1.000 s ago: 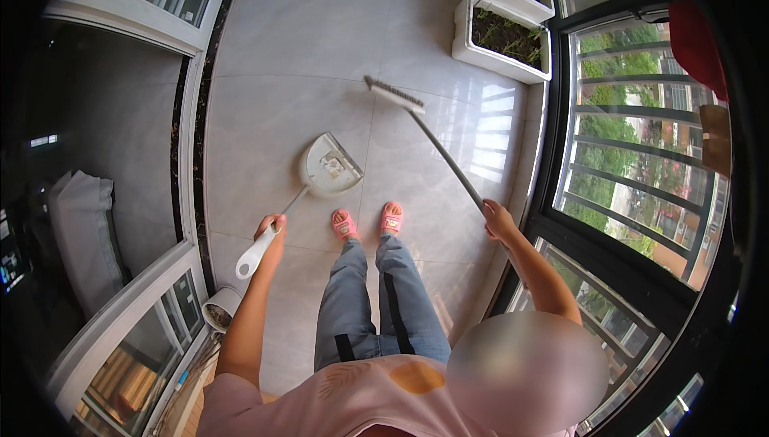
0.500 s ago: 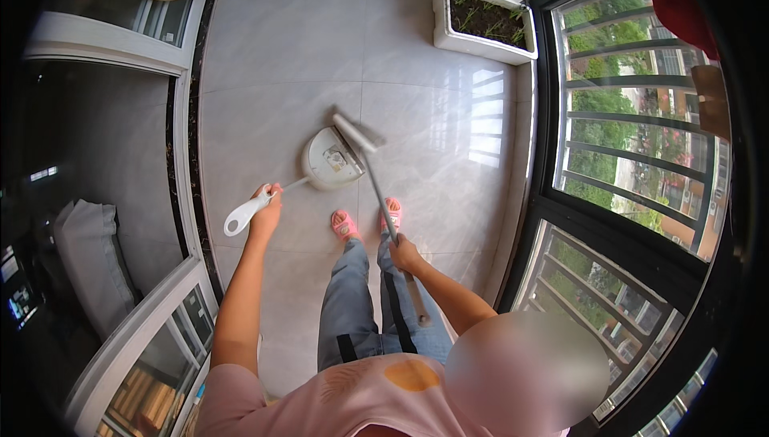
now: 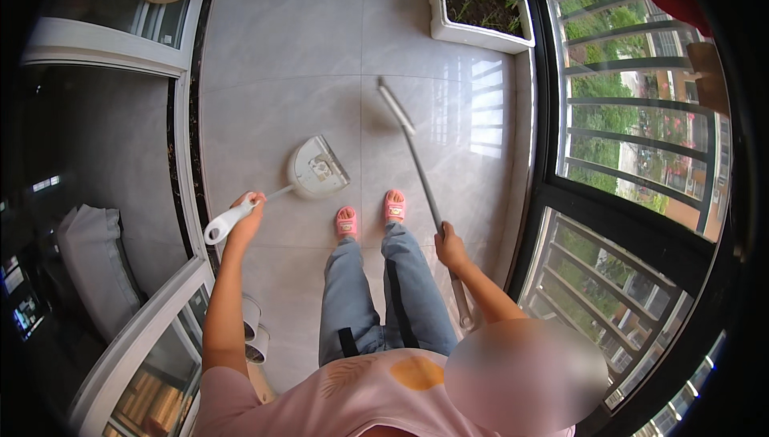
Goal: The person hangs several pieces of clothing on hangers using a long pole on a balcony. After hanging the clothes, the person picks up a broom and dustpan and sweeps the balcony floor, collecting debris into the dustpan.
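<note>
My left hand [image 3: 247,217] is closed around the white handle of a dustpan [image 3: 314,169]. Its rounded white pan, with some pale bits in it, is at the middle of the floor, its straight edge toward the right. Whether the pan rests on the tiles or hovers, I cannot tell. My right hand [image 3: 452,246] grips the grey stick of a broom [image 3: 422,166] partway up. The broom's narrow, pale head lies slanted beyond and to the right of the dustpan, apart from it. Its bristles are hard to make out.
White planter boxes [image 3: 481,35] with soil and small plants stand at the far right, beside a barred window [image 3: 633,108]. A sliding door frame [image 3: 188,60] runs along the left. My pink sandals [image 3: 394,205] are on the grey tiles. Round containers [image 3: 255,345] stand lower left.
The broom has swung right and farther out, away from the dustpan's edge. The dustpan has shifted a little left and turned. Both hands have moved apart.
</note>
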The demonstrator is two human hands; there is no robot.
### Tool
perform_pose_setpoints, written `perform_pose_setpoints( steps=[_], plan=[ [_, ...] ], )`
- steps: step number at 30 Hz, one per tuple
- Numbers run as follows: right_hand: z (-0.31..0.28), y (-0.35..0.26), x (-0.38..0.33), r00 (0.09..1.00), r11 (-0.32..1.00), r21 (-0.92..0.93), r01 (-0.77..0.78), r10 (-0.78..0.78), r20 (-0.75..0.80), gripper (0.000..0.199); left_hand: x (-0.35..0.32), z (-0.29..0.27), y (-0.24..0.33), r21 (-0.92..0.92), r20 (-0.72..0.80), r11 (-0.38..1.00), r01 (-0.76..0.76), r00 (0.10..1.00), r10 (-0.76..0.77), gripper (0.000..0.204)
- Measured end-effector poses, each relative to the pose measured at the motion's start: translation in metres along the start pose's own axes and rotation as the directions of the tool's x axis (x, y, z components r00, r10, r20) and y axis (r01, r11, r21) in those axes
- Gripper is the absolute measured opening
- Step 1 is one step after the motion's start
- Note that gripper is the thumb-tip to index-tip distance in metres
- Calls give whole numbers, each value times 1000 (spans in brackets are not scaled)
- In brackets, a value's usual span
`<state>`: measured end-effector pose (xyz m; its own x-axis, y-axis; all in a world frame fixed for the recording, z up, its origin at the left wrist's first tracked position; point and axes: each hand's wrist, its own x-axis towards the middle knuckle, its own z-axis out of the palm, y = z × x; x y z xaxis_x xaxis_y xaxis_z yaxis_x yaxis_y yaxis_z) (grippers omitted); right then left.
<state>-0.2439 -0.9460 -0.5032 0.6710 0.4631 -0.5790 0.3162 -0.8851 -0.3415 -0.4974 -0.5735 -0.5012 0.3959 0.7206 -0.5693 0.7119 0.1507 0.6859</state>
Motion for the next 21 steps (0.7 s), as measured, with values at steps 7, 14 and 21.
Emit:
perform_pose_setpoints(
  steps=[7, 14, 21],
  plan=[
    [159, -16, -39, 981, 970, 154, -190, 183, 59, 23, -15, 2, -19, 64, 2, 995, -70, 998, 71, 19],
    [105, -83, -100, 792, 714, 490, -500, 147, 593, 36, -26, -10, -36, 106, 23, 986, -131, 991, 129, 16],
    [74, -32, -115, 957, 913, 340, -227, 145, 251, 46, -44, -45, -63, 80, 62, 986, -143, 988, 138, 15]
  ],
)
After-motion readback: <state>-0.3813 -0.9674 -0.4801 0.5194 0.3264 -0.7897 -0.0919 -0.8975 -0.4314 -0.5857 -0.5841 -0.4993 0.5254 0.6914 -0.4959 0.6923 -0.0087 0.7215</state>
